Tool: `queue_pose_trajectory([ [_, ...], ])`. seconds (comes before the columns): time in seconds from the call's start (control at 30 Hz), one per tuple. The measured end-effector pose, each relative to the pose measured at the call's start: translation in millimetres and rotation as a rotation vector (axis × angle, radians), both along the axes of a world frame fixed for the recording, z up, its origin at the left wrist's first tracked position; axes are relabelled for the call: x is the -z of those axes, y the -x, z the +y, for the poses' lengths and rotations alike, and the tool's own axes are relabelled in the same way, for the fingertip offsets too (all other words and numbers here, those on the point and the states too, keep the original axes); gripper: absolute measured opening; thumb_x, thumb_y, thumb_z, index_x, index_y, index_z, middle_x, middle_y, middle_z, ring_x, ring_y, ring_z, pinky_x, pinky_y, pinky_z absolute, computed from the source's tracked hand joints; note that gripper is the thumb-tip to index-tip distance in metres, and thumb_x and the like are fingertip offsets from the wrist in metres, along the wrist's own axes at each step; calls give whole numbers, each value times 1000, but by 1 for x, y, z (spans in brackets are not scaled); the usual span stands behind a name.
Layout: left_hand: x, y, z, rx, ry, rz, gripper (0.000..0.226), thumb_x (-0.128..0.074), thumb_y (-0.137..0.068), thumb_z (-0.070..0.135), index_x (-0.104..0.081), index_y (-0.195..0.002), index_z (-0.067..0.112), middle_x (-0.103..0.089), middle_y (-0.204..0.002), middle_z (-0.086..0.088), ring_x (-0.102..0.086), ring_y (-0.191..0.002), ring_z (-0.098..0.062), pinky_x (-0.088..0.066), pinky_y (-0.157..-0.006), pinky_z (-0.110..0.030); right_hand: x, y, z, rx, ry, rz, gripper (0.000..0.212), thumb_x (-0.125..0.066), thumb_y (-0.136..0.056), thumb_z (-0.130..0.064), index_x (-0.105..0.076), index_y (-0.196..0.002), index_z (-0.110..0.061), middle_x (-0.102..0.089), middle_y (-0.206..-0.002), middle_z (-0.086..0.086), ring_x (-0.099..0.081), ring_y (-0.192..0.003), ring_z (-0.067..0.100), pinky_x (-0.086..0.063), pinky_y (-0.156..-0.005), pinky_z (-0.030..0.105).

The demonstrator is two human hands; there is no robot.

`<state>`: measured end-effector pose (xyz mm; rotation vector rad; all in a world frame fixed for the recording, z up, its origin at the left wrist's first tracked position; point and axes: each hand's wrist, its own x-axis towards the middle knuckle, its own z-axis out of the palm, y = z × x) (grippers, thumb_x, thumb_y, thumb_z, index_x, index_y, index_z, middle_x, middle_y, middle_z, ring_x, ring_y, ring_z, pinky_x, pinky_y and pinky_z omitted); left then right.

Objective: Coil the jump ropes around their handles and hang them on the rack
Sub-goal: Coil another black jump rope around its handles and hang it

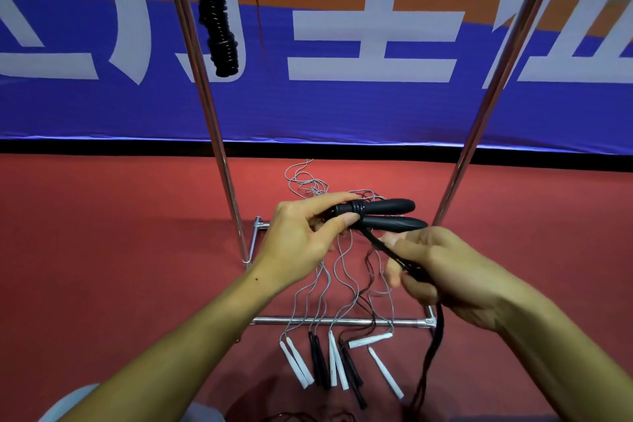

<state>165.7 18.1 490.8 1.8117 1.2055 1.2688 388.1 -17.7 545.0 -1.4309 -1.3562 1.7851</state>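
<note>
Left hand [301, 236] clamps 2 black handles [383, 214]; right hand [442, 271] pinches black rope [383, 247], between rack poles [219, 134].

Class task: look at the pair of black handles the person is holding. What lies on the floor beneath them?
Under the black handles, tangled grey cords and loose white handles lie on the red floor. The left hand and right hand cover part of the cords.

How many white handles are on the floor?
6, all by the rack's bottom bar: two at left, two in the middle, one slanted across, one at right.
</note>
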Motion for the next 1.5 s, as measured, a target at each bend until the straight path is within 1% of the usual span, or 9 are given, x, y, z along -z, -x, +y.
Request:
queue_pose_trajectory([
  [0.1,0,4,1,-11,25,34,29,-74,-93,38,-77,-122,36,-75,-80,-12,-67,-61,-35,-59,-59,-45,9,7,-6,-34,-346,-309,25,-72,-98,-32,-59,-100,-11,-74,-66,6,-46,-40,17,-37,-42,25],
  [0.2,-2,7,0,-32,30,107,24,-75,-94,30,-78,-118,33,-72,-71,-7,-65,-54,-32,-56,-57,-43,24,6,-6,-31,-667,-666,17,-69,-98,-35,-57,-88,-28,-72,-66,-12,-61,-50,7,-56,-59,35],
  [0.4,-8,11,2,-3,96,187,23,-78,-95,21,-80,-116,29,-73,-69,-6,-68,-55,-28,-56,-60,-43,19,19,-4,36,-856,-925,19,-57,-101,-52,-68,-104,-38,-71,-83,-17,-67,-84,16,-51,-69,35],
  [0.57,-13,21,4,177,211,210,24,-75,-97,19,-79,-119,29,-77,-82,-8,-70,-65,-34,-62,-61,-46,26,0,12,26,-916,-696,11,-73,-92,-46,-76,-99,-38,-67,-90,-12,-65,-85,15,-53,-74,40],
  [0.73,-19,24,1,338,343,202,21,-75,-98,17,-80,-117,25,-75,-84,-18,-70,-70,-33,-64,-62,-51,25,-8,19,36,-691,-388,24,-92,-76,-29,-70,-84,-27,-73,-76,-5,-68,-68,10,-55,-65,32],
  [0.97,-31,25,-4,444,450,100,23,-72,-98,9,-76,-121,7,-71,-72,-7,-63,-56,-11,-50,-51,-18,19,-14,19,-80,-563,-160,32,-88,-72,-32,-67,-81,-10,-67,-65,4,-56,-58,18,-45,-55,27],
  [1.13,-34,26,-8,560,474,106,26,-72,-99,10,-75,-125,9,-74,-78,-15,-62,-54,-26,-48,-52,-30,22,-14,18,-144,-411,12,18,-87,-75,-20,-72,-79,-11,-65,-72,6,-57,-65,14,-46,-61,21],
  [1.33,-36,28,-10,607,472,18,29,-70,-99,7,-72,-128,2,-71,-80,-27,-54,-48,-19,-53,-59,-50,22,-10,14,-70,-352,145,15,-83,-78,-16,-73,-80,-6,-62,-69,7,-54,-61,12,-44,-58,18],
  [1.5,-37,27,-11,651,469,-73,30,-68,-100,6,-71,-129,1,-71,-79,-25,-46,-46,-19,-60,-64,-49,22,-9,14,-59,-302,217,16,-84,-76,-29,-75,-78,-16,-70,-75,8,-61,-61,12,-48,-56,20],
])
